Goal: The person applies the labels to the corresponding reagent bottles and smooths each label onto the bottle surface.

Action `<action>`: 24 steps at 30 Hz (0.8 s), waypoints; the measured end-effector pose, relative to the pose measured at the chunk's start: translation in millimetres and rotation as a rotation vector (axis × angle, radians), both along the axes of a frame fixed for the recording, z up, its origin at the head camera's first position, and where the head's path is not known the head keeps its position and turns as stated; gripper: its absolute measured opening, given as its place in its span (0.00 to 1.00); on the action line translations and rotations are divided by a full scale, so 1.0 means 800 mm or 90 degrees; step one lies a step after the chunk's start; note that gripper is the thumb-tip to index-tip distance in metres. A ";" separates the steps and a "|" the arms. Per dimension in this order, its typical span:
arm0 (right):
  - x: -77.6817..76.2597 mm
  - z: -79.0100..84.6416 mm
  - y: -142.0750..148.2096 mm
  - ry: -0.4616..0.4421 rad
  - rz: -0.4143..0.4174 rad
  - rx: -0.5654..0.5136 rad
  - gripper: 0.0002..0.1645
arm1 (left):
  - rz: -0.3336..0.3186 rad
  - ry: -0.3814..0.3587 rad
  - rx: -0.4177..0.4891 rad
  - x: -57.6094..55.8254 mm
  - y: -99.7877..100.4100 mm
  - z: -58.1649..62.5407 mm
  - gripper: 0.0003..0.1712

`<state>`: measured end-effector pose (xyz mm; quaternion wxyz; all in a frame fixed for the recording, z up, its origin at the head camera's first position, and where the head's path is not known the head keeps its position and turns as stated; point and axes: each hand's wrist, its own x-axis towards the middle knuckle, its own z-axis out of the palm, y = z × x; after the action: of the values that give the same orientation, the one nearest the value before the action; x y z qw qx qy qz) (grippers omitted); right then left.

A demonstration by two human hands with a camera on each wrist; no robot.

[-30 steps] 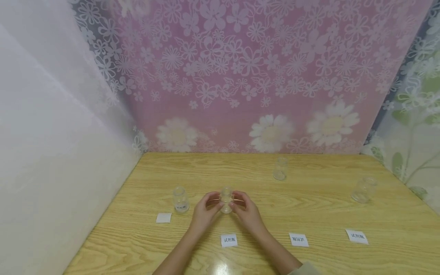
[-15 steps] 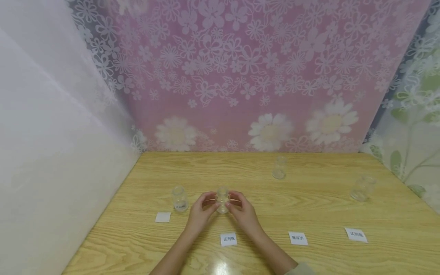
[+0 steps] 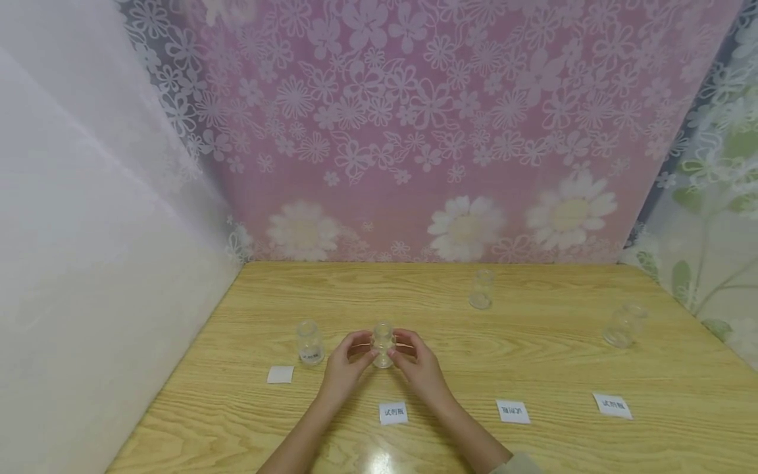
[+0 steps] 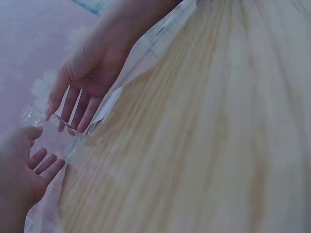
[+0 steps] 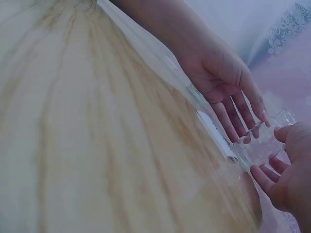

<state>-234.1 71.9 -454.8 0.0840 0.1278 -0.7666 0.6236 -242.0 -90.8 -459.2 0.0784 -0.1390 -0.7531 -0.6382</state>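
Note:
In the head view a clear glass bottle (image 3: 383, 334) stands upright in the middle of the wooden table. My left hand (image 3: 341, 372) holds its left side between thumb and fingers. From the other side my right hand (image 3: 424, 374) grips it the same way. Both wrist views show the fingers and thumbs round the see-through bottle (image 5: 260, 145). A white label card (image 3: 393, 413) with printed characters lies in front, between the forearms. To the left stands another glass bottle (image 3: 310, 343) with a label low on it, near a blank white card (image 3: 281, 374).
Farther back on the table (image 3: 355, 289) stands a clear bottle (image 3: 482, 289). One more bottle (image 3: 624, 326) is at the far right. Two label cards, a middle one (image 3: 512, 411) and a right one (image 3: 612, 405), lie along the front right. A floral curtain (image 3: 414, 131) hangs behind.
Over the first half second both hands and the bottle between them shift slightly left. Since then they stay still, and the other bottles and cards keep their places.

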 end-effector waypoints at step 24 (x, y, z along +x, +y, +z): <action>0.026 0.014 0.060 0.082 0.237 0.321 0.08 | -0.224 0.100 -0.309 0.020 -0.030 0.001 0.08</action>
<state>-213.6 120.0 -443.8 -0.0172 0.3216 -0.8536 0.4095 -225.9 -114.7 -458.8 -0.0110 -0.3311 -0.8396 -0.4304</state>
